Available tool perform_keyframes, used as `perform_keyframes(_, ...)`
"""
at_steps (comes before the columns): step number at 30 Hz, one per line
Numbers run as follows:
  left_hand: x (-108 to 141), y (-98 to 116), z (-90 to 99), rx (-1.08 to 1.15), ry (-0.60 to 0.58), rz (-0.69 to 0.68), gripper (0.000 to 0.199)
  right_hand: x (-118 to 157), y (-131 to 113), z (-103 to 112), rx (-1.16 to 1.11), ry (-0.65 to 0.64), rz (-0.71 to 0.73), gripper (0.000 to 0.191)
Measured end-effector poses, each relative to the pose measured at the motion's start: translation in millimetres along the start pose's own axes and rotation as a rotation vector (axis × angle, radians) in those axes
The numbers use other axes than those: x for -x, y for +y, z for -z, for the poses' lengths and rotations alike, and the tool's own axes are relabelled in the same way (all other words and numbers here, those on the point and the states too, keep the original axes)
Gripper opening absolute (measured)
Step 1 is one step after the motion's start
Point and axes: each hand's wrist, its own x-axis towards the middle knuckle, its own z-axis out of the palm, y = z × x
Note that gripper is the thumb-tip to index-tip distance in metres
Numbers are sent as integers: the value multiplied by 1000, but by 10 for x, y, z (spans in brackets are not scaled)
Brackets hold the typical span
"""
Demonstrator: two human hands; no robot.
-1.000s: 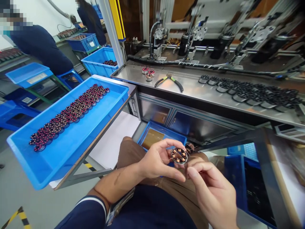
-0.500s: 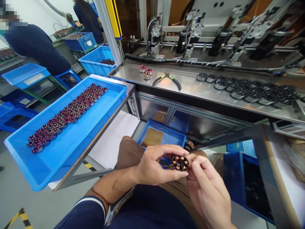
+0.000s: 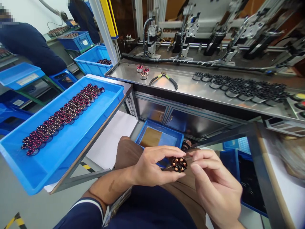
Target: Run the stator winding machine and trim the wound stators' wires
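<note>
- The left hand grasps a small round part with copper coils, its thumb below and fingers above the rim.
- That part is above the person's lap, tipped so its ring of coils shows; a thin wire sticks out from its left side.
- The right hand is just beside the part, fingers bent and thumb near the forefinger — whether its grip pinches a fine wire or nothing, I cannot tell.
- To the left, a long blue tray lies on a side table, with a slanting band of red and black coil parts packed close together in it.
- Ahead is a metal table below a machine with black cylinders and cables.
- On it, toward the left, three red-topped parts stand in a small group.
- Near them lie pliers, their green and black handles spread toward the person.
- Farther right on the same table, many black round parts crowd together.
- Under the machine, beyond the hands, is a low blue bin.
- At the far left, a person in dark clothes leans forward.
</note>
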Motion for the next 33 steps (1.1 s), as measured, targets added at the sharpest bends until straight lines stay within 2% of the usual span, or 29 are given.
perform_keyframes(3, 1, 8, 2, 31, -4, 58, 43, 33, 35, 25, -21, 15, 0, 10)
perform_keyframes(8, 14, -1, -36, 326, -18, 225, 46, 30, 72, -46, -194, 64, -161, 13)
perform_keyframes(10, 20, -13, -46, 373, -9, 261, 47, 34, 85, -79, -255, 98, -193, 15)
perform_keyframes(12, 21, -24, -40, 384, 8, 300, 46, 59, 110, -87, -315, 119, -188, 8)
perform_keyframes(16, 9, -27, 0, 432, 46, 364, 47, 141, 178, -46, -315, -3, -175, 18)
perform_keyframes(19, -1, -15, 14, 454, 38, 396, 47, 169, 194, -17, -232, -51, -102, 8)
perform_keyframes(22, -4, 4, 7, 443, 26, 380, 48, 159, 168, -5, -171, 16, -33, 9)
perform_keyframes(24, -2, 17, 2, 423, 18, 363, 48, 146, 146, -2, -173, 39, -64, 7)
perform_keyframes(28, -3, 36, 8, 366, -2, 353, 45, 119, 121, 0, -235, -44, -147, 4)
perform_keyframes(30, -12, 44, 13, 323, -10, 317, 45, 109, 109, 11, -220, -65, -105, 7)
perform_keyframes(33, -36, 61, 5, 225, -7, 239, 45, 106, 74, 46, -91, -27, 18, 12)
